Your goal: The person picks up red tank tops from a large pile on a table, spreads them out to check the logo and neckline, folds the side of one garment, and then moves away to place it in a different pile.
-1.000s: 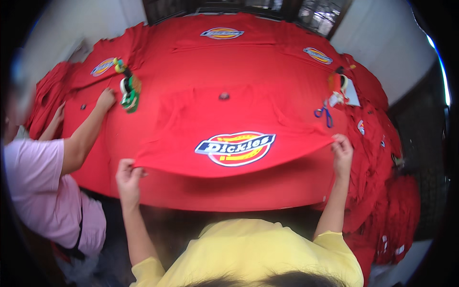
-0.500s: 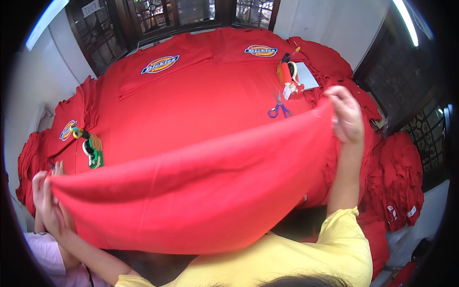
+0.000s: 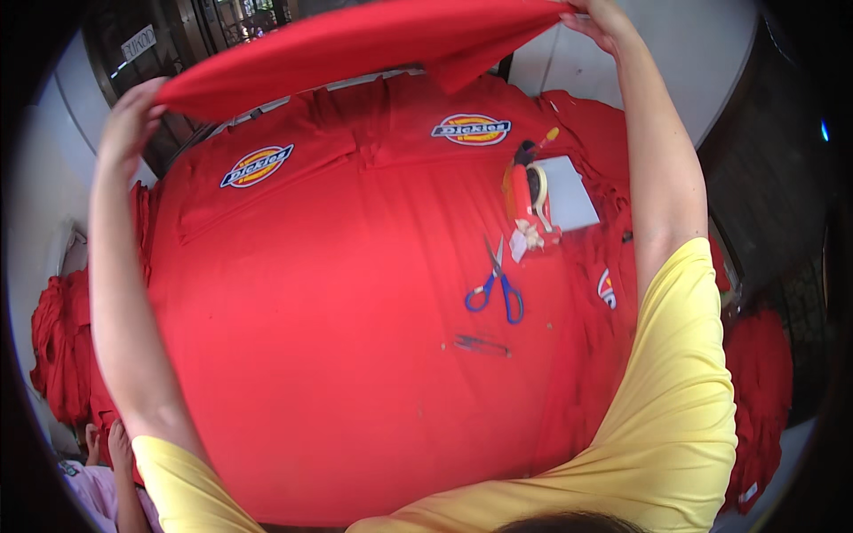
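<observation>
With both arms raised, I hold a red shirt (image 3: 338,55) stretched out in the air above the far side of the table. My left hand (image 3: 131,123) pinches its left end. My right hand (image 3: 601,27) grips its right end at the top of the view. The cloth sags between the hands, with a loose corner hanging down near the middle; its upper part runs out of view. Below it lie folded red shirts with an oval logo patch (image 3: 258,166) and a second logo patch (image 3: 471,130).
On the red-covered table (image 3: 302,355) lie blue-handled scissors (image 3: 496,282) and small thread snips (image 3: 482,346). A red tape dispenser (image 3: 524,191) stands beside a white pad (image 3: 569,194). Piles of red garments (image 3: 60,346) flank it. Another person's hands (image 3: 115,444) show at lower left.
Both my hands have risen and moved away from me, carrying the red shirt from close to my body to above the table's far side. The snips have come into view.
</observation>
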Action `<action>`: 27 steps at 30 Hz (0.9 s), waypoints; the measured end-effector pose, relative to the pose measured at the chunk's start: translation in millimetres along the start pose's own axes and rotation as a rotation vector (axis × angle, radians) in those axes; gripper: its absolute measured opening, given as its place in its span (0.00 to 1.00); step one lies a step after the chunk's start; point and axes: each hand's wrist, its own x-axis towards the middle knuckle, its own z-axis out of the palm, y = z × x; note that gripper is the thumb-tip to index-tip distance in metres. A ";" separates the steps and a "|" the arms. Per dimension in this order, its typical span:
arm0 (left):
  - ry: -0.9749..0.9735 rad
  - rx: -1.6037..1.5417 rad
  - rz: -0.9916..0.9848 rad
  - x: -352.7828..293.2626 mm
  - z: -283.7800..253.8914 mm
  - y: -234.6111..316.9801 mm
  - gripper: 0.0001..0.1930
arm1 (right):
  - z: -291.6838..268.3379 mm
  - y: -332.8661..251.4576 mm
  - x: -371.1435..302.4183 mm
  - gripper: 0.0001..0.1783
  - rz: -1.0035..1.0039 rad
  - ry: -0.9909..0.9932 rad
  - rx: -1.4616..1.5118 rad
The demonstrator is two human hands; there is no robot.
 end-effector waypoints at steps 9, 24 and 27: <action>-0.399 0.033 -0.165 -51.7 280.2 -141.5 0.35 | -86.9 197.7 2.4 0.27 0.305 0.256 -0.267; -0.768 0.889 0.065 -397.7 129.6 -134.3 0.32 | -154.2 103.3 -376.3 0.13 0.052 -0.061 -1.188; -0.682 0.905 0.080 -455.4 91.2 -131.7 0.32 | -124.1 84.3 -474.0 0.16 0.246 0.029 -1.397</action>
